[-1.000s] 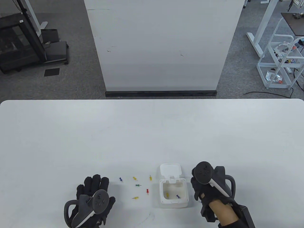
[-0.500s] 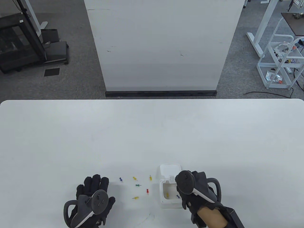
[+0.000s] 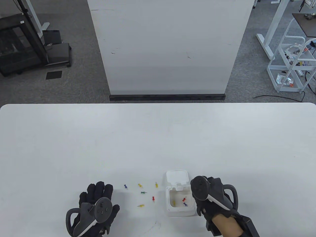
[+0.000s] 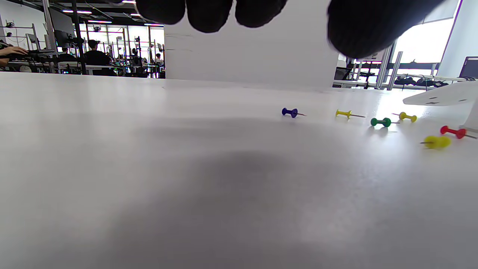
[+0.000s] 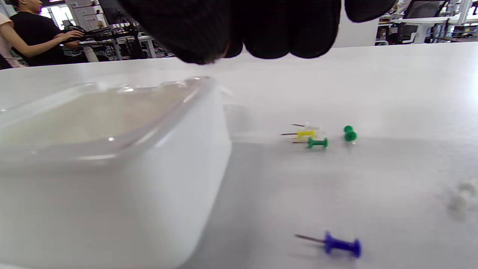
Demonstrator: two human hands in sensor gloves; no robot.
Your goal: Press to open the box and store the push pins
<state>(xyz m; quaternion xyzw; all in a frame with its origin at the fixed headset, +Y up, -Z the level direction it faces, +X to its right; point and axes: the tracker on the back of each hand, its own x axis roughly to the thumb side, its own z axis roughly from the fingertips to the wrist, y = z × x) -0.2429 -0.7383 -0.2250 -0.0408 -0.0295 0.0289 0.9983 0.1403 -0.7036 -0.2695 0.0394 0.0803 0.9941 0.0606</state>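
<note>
The white box (image 3: 170, 208) stands open near the table's front edge, its lid (image 3: 177, 177) tipped back. A yellow pin (image 3: 174, 203), a red pin (image 3: 184, 199) and a blue pin (image 3: 185, 204) lie inside. Several pins lie loose left of the box, among them a blue pin (image 3: 126, 186), a green pin (image 3: 143, 192) and a red pin (image 3: 153, 199). My right hand (image 3: 209, 197) hovers at the box's right edge and holds nothing that I can see. My left hand (image 3: 98, 197) rests flat on the table, fingers spread, left of the pins. The right wrist view shows more pins to the right of the box wall (image 5: 112, 186): yellow (image 5: 306, 133), green (image 5: 317, 142) and blue (image 5: 341, 246).
A tall white panel (image 3: 167, 49) stands on the floor behind the table's far edge. The left wrist view shows the loose pins in a row, from blue (image 4: 289, 112) to red (image 4: 452, 131), with the box lid (image 4: 440, 98) at the far right.
My right hand moved left over the box, then drew back to its right edge. A red pin now lies in the box. My left hand has not moved.
</note>
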